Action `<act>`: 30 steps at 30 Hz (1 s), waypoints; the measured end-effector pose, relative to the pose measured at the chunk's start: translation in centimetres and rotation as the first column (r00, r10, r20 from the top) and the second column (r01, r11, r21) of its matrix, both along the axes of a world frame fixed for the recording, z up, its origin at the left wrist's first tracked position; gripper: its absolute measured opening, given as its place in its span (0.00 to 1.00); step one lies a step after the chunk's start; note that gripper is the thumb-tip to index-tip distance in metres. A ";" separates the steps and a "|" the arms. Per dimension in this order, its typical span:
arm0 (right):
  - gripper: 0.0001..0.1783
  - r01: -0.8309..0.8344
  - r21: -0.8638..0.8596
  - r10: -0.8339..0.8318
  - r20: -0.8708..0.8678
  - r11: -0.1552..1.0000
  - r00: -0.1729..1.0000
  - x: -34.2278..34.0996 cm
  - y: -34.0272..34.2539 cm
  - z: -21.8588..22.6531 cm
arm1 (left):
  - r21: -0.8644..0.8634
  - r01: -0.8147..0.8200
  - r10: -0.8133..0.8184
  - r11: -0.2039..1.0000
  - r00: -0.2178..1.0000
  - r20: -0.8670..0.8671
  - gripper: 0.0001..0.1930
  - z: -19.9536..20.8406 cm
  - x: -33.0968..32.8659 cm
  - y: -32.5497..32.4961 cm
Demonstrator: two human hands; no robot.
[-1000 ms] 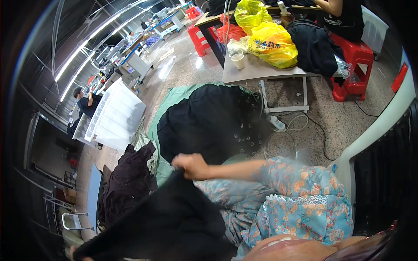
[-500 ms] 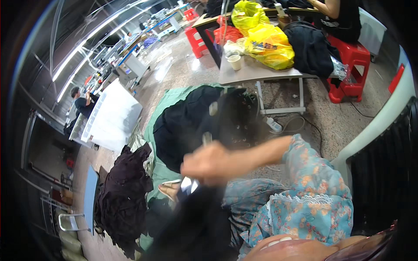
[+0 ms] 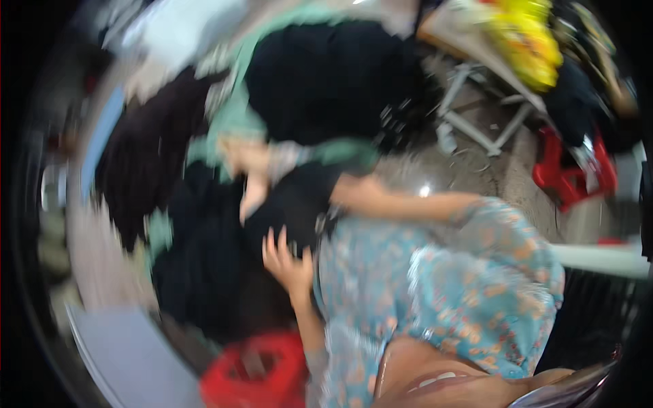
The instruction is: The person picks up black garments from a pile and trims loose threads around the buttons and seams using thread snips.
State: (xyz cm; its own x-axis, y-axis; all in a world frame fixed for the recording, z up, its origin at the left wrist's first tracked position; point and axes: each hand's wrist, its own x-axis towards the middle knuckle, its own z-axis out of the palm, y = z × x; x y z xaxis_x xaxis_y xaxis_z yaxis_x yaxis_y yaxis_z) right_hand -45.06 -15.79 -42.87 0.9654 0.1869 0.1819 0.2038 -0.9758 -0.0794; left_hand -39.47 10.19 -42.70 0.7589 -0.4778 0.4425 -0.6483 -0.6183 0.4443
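Observation:
Black cloth (image 3: 289, 204) lies across my lap and runs down to the left into a dark heap (image 3: 211, 265). My left hand (image 3: 289, 267) rests on it, fingers spread and apart. At the cloth's upper right edge is my right hand (image 3: 357, 195), smeared by motion, so its fingers cannot be read. Between the hands, small shiny bits (image 3: 321, 222) show against the black; what they are is too blurred to tell.
A large black pile (image 3: 333, 78) lies on green sheeting (image 3: 235, 112), with a dark brown pile (image 3: 153, 146) to its left. Red stools stand at the lower left (image 3: 255, 374) and right (image 3: 578, 166). A table (image 3: 469, 30) with a yellow bag (image 3: 527, 47) is at upper right.
The view has swung downward. My right hand, raised and closed with a pale piece sticking out, is now lower by the cloth. My left hand has come into sight on the black cloth.

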 end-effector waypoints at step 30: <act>0.07 0.254 0.918 -0.069 -0.245 0.303 0.967 0.0 3.8 3.1 | -0.046 -0.236 0.229 0.971 0.966 -0.120 0.17 1.1 -1.7 -1.8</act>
